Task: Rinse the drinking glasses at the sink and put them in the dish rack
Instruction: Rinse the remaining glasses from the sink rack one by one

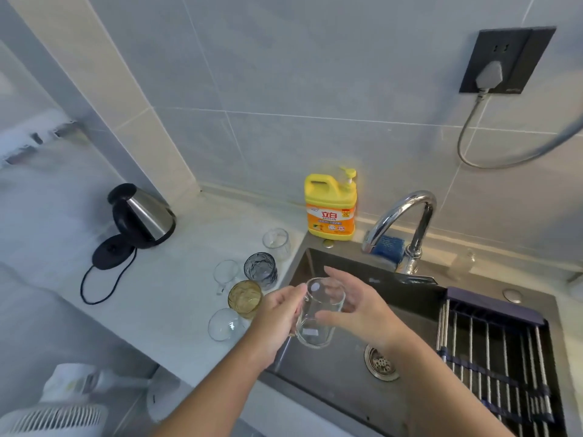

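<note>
**A:** From the head camera, how many drinking glasses do you count?

**B:** Six. One clear glass mug (320, 312) is held over the left part of the dark steel sink (334, 389), mouth upward. Five stand on the pale stone countertop (176, 279), from nine to eleven o'clock of that mug. They are a clear rounded glass (225, 324), an amber ribbed tumbler (245, 298), a blue-grey textured tumbler (260, 269), a second clear handled mug (225, 274) and a clear glass nearest the wall (276, 242).

**A:** And the room?

**B:** Grey tiled wall. One dark roll-up dish rack with metal rods (492, 345) lies across the sink at four o'clock. One curved chrome tap (407, 216) is at one o'clock, with one yellow detergent bottle (331, 209) at twelve. One steel-and-black kettle (142, 216) is at ten, just beside its round black base (110, 252). One black wall socket (508, 59) is at two.

**A:** The hands?

**B:** Both forearms reach in from six o'clock. The left hand (277, 316) grips the mug at its handle side, fingers curled round it. The right hand (356, 305) is on the mug's right, palm toward the glass. Its fingers are spread and nearly straight, and one fingertip is against the wall of the mug.
</note>
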